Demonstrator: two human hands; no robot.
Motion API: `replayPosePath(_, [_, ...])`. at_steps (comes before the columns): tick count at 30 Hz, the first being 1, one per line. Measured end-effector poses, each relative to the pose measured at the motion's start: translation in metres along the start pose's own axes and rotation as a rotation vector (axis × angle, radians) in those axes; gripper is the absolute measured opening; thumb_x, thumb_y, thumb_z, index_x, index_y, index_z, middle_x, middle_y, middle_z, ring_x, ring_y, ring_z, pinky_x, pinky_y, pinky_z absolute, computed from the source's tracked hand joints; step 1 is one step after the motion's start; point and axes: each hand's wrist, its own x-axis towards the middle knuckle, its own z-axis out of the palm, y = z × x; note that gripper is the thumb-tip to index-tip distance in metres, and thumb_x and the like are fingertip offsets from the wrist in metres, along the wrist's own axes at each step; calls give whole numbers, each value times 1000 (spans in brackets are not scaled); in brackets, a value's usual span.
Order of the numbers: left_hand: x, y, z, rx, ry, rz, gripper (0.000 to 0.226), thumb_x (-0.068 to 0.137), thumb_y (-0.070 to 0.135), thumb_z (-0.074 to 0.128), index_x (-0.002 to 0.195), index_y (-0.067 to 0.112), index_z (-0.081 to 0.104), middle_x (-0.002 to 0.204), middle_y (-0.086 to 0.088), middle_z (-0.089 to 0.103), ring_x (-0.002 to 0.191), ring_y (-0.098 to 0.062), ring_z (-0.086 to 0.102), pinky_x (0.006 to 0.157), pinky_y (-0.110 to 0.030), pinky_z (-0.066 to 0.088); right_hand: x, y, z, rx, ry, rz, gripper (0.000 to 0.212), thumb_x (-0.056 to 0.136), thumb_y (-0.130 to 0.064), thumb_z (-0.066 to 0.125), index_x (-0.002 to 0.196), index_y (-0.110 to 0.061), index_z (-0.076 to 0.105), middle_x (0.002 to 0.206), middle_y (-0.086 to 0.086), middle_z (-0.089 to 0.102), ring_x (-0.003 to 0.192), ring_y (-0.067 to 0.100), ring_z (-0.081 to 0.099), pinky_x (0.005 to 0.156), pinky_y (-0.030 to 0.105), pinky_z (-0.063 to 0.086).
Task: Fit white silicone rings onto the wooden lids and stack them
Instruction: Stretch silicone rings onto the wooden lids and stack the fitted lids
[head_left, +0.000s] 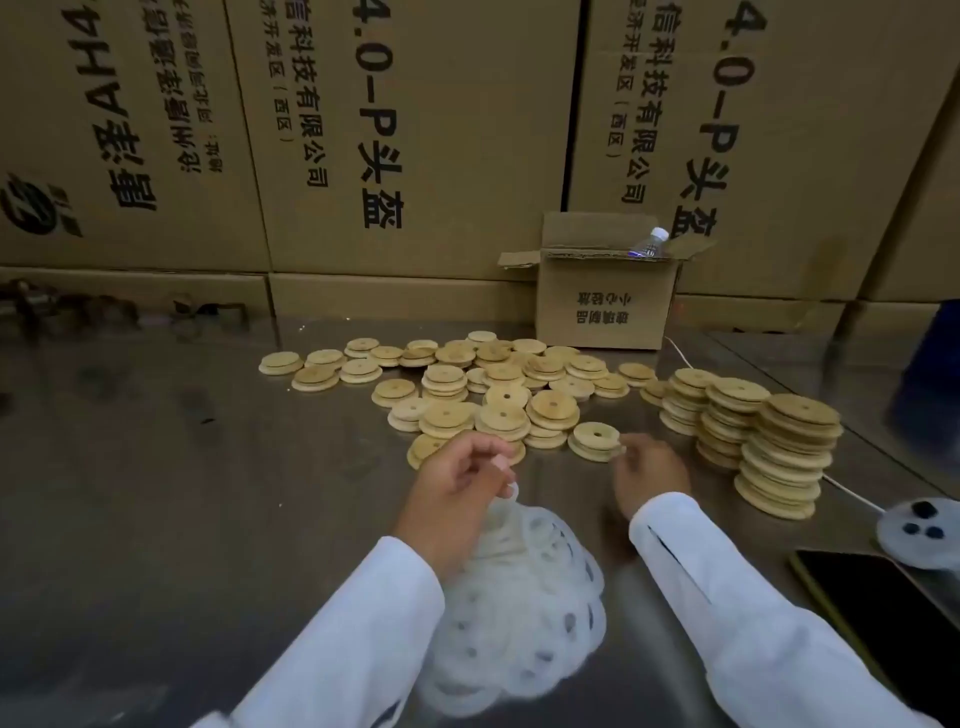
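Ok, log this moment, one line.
left hand: pinches silicone ring above ring pile | right hand: at wooden lid | stacked lids: far right

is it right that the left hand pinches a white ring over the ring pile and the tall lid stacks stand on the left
Not quite: the head view shows the tall lid stacks on the right, not the left. The left hand does pinch a white ring over the ring pile.

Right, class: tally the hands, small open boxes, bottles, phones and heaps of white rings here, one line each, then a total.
Hands: 2, left hand pinching a white silicone ring, right hand beside a round wooden lid
Small open brown cardboard box: 1
Clear plastic bottle with white cap: 1
Flat black phone: 1
Heap of white silicone rings: 1
Total: 6
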Motion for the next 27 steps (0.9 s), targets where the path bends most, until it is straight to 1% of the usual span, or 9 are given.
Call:
replayPosePath(5, [19,-25,-11,8,4,-32,15,89,4,52,86,14,63,69,2,63,63,-4,59,60,-10,44,25,-1,16,-315,6,95,51,91,-49,38,123,-12,53,130,13,49,122,33,40,98,41,34])
replayPosePath(9, [27,-37,-22,21,11,-52,15,88,5,54,85,15,64,71,1,64,65,-6,60,65,-12,47,37,-4,23,-433,-26,128,62,84,-61,42,126,-15,50,136,11,42,127,31,32,101,42,29])
replayPosePath(11, [27,-40,-22,31,6,-67,15,88,5,54,85,16,64,72,1,63,68,-8,60,66,-12,48,39,-4,22,-310,-26,153,61,78,-61,55,121,-18,52,130,9,47,124,30,37,101,42,30])
replayPosePath(13, [26,-40,-20,44,-3,-69,15,88,6,54,84,17,64,73,0,63,73,-13,61,68,-14,48,37,-4,19,-83,-5,156,53,70,-53,70,107,-23,48,113,4,56,106,27,49,95,40,37])
replayPosePath(15, [26,-40,-19,50,-2,-63,15,88,6,55,83,18,64,74,-1,63,77,-16,61,70,-16,48,29,-8,16,138,-28,126,52,67,-38,78,101,-28,41,102,1,59,85,20,53,73,31,44])
replayPosePath(17, [26,-39,-21,49,8,-59,15,88,7,55,84,18,64,76,-1,63,77,-17,61,71,-19,49,18,-15,15,266,-46,58,53,66,-24,81,101,-30,41,103,-1,59,80,15,53,57,22,39])
replayPosePath(21, [26,-35,-22,10,46,-79,8,87,19,60,92,24,62,89,-3,64,88,-19,62,76,-25,48,-16,-40,7,523,-129,-156,49,65,-11,81,95,-32,48,90,-11,65,79,5,62,61,14,44])
replayPosePath(25, [25,-28,-22,-97,-6,-65,46,68,42,63,110,23,60,100,2,67,92,-11,65,71,-14,49,-48,-62,4,728,-390,-280,45,64,1,79,93,-22,52,77,-6,71,69,6,66,64,19,54])
replayPosePath(27, [23,-23,-22,-168,-34,-41,43,66,39,64,104,18,65,94,2,72,87,-10,67,69,-16,51,-55,-69,7,717,-482,-283,42,65,3,77,92,-18,53,78,-3,70,67,8,65,66,22,54])
